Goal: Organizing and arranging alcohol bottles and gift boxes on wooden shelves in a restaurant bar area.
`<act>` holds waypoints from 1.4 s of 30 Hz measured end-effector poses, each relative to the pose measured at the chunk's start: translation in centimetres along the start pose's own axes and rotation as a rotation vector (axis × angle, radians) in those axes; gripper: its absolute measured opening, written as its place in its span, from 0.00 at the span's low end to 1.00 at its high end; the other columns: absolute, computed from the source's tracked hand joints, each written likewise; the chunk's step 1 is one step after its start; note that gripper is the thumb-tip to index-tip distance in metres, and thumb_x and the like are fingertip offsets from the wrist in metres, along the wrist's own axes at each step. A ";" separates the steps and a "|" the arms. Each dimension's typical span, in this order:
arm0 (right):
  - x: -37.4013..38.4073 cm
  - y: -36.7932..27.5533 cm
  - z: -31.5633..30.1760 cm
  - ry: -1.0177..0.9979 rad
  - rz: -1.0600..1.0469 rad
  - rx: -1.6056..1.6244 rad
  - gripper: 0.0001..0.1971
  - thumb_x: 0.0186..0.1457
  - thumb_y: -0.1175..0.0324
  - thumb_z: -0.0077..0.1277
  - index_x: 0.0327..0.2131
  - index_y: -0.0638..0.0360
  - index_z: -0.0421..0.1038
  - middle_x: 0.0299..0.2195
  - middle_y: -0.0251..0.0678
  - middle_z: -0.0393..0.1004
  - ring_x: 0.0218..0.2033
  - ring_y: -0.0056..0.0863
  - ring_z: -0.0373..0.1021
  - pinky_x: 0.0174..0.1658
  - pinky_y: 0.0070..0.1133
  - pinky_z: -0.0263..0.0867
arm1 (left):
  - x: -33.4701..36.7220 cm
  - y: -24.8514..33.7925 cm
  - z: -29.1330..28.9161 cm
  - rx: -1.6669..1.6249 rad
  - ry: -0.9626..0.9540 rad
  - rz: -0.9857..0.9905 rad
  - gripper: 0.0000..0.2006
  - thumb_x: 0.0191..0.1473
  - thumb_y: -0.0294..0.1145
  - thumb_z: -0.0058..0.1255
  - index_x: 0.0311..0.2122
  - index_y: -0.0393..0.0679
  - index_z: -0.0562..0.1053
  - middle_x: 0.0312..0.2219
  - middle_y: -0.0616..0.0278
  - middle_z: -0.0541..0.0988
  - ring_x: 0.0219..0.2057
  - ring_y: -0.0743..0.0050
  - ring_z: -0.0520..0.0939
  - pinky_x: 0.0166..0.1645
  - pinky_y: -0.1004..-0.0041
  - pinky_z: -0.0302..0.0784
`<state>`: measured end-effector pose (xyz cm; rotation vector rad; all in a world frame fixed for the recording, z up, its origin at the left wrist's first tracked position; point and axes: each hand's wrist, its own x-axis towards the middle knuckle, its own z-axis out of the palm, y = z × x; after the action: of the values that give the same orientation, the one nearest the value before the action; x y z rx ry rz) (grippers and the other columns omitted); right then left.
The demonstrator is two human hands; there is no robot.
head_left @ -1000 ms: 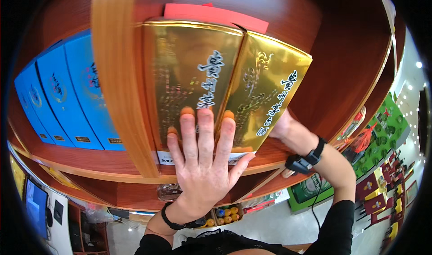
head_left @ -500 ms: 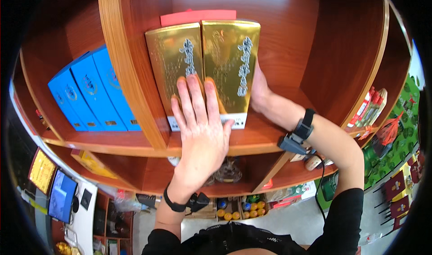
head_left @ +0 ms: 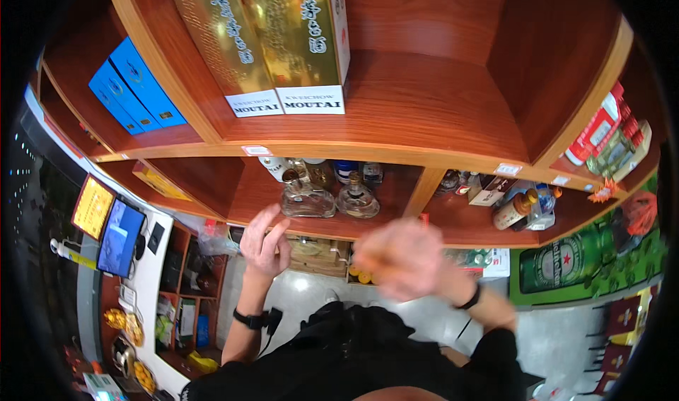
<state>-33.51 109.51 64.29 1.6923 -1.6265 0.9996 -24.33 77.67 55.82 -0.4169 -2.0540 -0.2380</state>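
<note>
Hands hang empty below the wooden shelf (head_left: 396, 129): left hand (head_left: 265, 242) open with loose fingers, right hand (head_left: 404, 258) blurred, grip unclear. Two gold boxes (head_left: 272, 37) stand upright together on that shelf, above both hands. Squaring their bottom edges flush with its front lip would look tidiest.

The single head view sits close in front of a wooden shelf unit (head_left: 396, 118), facing it and tilted so the upper shelf's front edge arcs across the middle of the frame while the floor shows at the bottom (the fisheye bends every straight edge toward the rim). The person's own torso and both forearms enter from the lower edge, with the left hand (head_left: 265, 242) and blurred right hand (head_left: 403, 259) just below the lower shelf's front edge.
</note>
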 end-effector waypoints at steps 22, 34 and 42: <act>-62.0 -14.8 24.7 1.160 2.628 0.119 0.19 0.67 0.59 0.51 0.52 0.66 0.72 0.35 0.50 0.81 0.29 0.44 0.80 0.28 0.33 0.76 | -13.0 -16.5 12.3 -0.191 -0.374 -0.490 0.56 0.44 0.58 0.75 0.71 0.37 0.61 0.66 0.39 0.69 0.65 0.34 0.71 0.70 0.49 0.67; -16.1 3.8 38.7 0.509 1.376 -0.216 0.19 0.62 0.71 0.62 0.54 0.65 0.73 0.45 0.43 0.80 0.49 0.34 0.76 0.56 0.30 0.71 | -17.8 -27.9 18.3 -0.796 -0.556 -0.715 0.47 0.41 0.41 0.81 0.65 0.44 0.67 0.61 0.51 0.77 0.63 0.47 0.77 0.65 0.56 0.75; -15.7 17.6 33.1 0.300 1.290 -0.175 0.55 0.45 0.59 0.78 0.70 0.71 0.55 0.64 0.57 0.67 0.65 0.45 0.66 0.68 0.38 0.63 | -18.4 -30.6 17.1 -0.800 -0.487 -0.593 0.46 0.42 0.41 0.80 0.66 0.44 0.69 0.61 0.54 0.77 0.62 0.50 0.78 0.66 0.57 0.75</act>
<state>-46.55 89.41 31.48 0.1661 -2.4504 1.4652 -41.56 51.65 31.47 -0.3421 -2.4549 -1.4643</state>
